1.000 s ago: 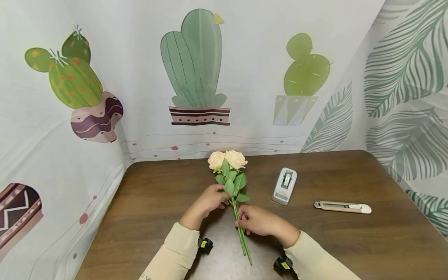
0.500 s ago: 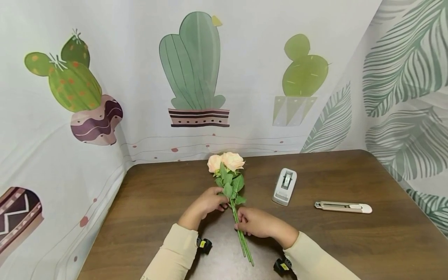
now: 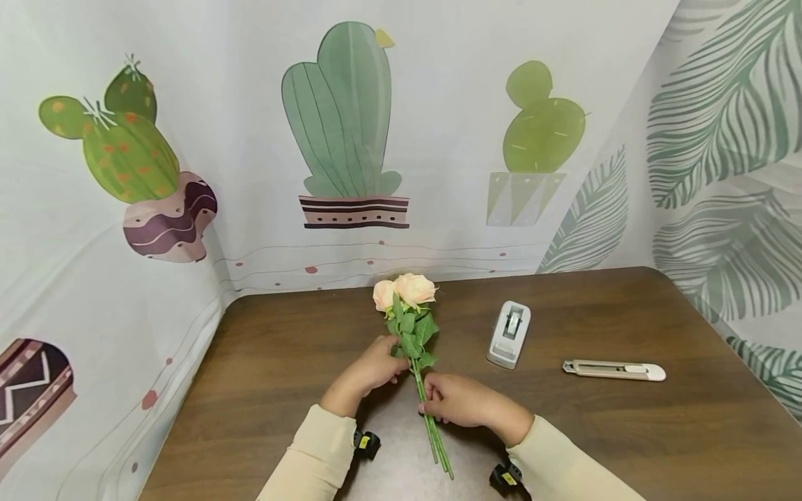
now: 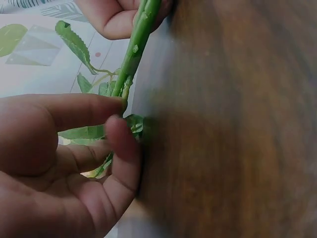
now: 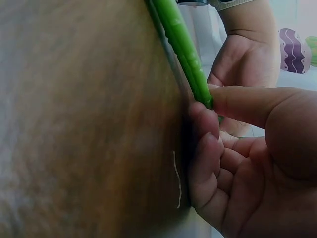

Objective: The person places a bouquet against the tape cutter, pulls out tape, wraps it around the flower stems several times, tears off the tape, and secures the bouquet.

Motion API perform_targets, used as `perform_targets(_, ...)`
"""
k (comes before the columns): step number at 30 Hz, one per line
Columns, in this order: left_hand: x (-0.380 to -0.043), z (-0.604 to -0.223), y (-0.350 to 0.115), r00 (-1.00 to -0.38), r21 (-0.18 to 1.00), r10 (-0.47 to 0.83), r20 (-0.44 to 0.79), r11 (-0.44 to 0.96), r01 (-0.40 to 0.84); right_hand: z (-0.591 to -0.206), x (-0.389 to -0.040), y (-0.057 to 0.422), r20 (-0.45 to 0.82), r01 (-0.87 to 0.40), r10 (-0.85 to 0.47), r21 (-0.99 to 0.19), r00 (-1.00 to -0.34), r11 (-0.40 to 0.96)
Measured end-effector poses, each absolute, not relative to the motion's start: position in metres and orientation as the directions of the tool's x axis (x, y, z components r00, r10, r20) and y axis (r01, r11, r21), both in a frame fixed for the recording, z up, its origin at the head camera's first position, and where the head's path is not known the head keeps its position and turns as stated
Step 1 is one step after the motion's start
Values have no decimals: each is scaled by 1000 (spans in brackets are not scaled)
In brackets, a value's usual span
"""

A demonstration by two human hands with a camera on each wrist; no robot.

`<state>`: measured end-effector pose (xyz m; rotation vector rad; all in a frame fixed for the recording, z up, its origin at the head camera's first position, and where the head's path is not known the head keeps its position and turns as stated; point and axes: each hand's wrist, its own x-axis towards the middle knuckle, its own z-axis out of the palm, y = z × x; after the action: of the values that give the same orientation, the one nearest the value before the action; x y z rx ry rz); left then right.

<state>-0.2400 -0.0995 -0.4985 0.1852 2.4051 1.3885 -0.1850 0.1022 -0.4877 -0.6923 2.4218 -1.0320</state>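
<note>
Two pale peach roses (image 3: 413,289) with green leaves (image 3: 416,332) lie together on the brown table, blooms toward the back edge. Their long green stems (image 3: 435,438) run side by side toward the front. My left hand (image 3: 374,365) pinches the stems just under the leaves; in the left wrist view, its thumb and finger (image 4: 126,141) meet at the stem there. Lower down, my right hand (image 3: 460,399) grips the stems between thumb and curled fingers, as the right wrist view shows at the stems (image 5: 183,49). The cut ends stick out below that hand.
To the right stands a white tape dispenser (image 3: 509,335). Farther right lies a beige utility knife (image 3: 614,371). Behind the table (image 3: 282,334) hangs a cloth printed with cacti and leaves (image 3: 457,139). A short pale thread (image 5: 177,179) shows on the table in the right wrist view.
The rose heads have shifted slightly left and turned a little. The stem ends have moved slightly toward the front and look more spread. Both hands keep their hold nearly in place.
</note>
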Motion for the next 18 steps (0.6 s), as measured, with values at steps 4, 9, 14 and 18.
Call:
perform_targets(4, -239, -498, -98, -936, 882, 272, -225, 464, -78, -489, -185, 102, -170, -292, -588, -739, -791, 606)
perform_targets(9, -237, -496, -98, -944, 889, 247, -220, 448, -91, -489, -185, 100, -143, -333, -597, -717, -789, 612)
perform_targets(14, -235, -496, -97, -946, 887, 234, -224, 450, -98, -489, -184, 100, -120, -361, -600, -699, -791, 617)
perform_targets(18, -234, -496, -97, -946, 887, 233, -227, 450, -102, -488, -183, 101, -126, -360, -603, -701, -787, 616)
